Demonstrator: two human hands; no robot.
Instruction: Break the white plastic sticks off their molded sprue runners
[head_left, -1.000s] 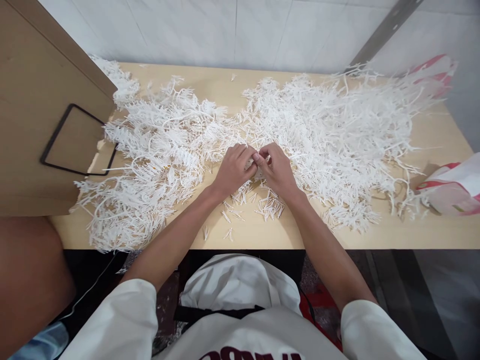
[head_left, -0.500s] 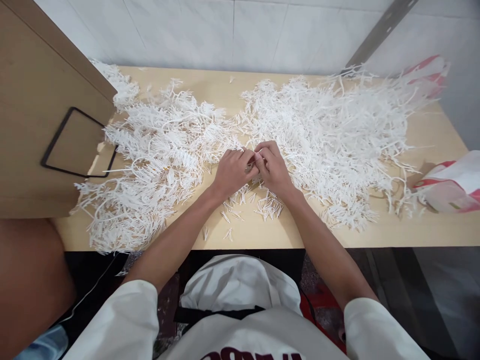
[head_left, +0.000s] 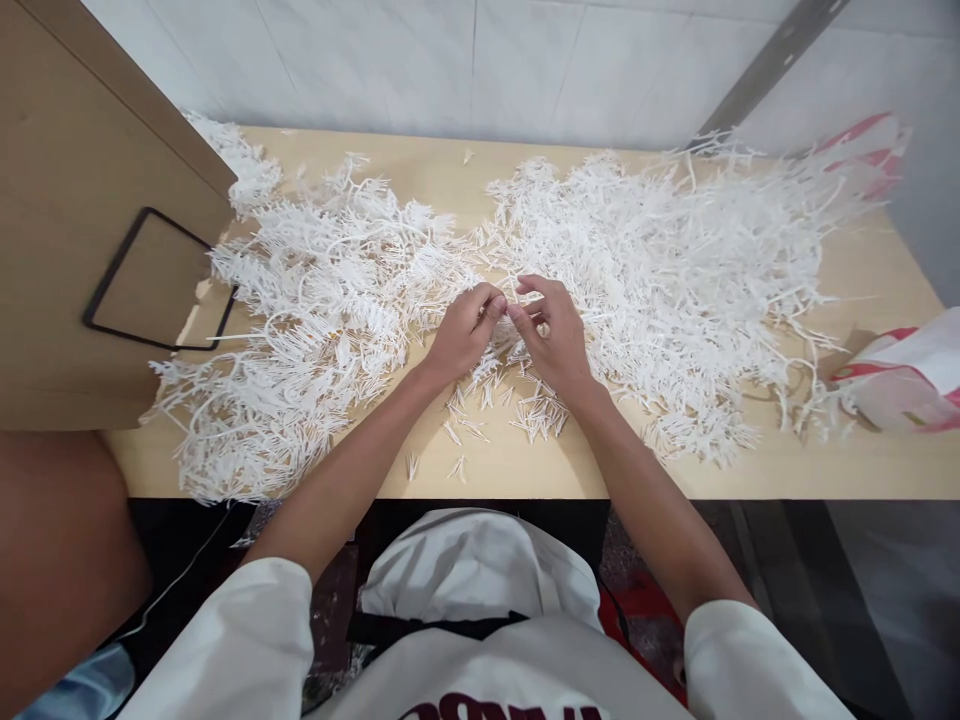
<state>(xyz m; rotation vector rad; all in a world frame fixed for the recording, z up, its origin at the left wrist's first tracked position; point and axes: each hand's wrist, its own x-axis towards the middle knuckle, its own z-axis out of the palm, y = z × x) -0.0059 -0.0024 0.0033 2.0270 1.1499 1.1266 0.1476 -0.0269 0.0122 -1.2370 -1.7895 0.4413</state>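
Two big heaps of white branched plastic pieces cover a light wooden table (head_left: pixel 862 460): a left heap (head_left: pixel 315 320) and a right heap (head_left: pixel 675 270). My left hand (head_left: pixel 463 335) and my right hand (head_left: pixel 551 335) meet at the table's middle, between the heaps. Both pinch a small white plastic piece (head_left: pixel 508 318) with thumb and fingertips; the right hand's other fingers are raised and spread. Short loose white sticks (head_left: pixel 536 412) lie scattered just below my hands, near the front edge.
A wooden panel (head_left: pixel 82 230) with a black rectangular frame stands at the left. A red-and-white plastic bag (head_left: pixel 911 380) lies at the right edge, another (head_left: pixel 870 140) at the back right. White tiled wall behind. A white bag (head_left: pixel 480 570) sits on my lap.
My hands have parted slightly, and the right hand's fingers have lifted and spread while both keep pinching the small piece. The heaps have not moved.
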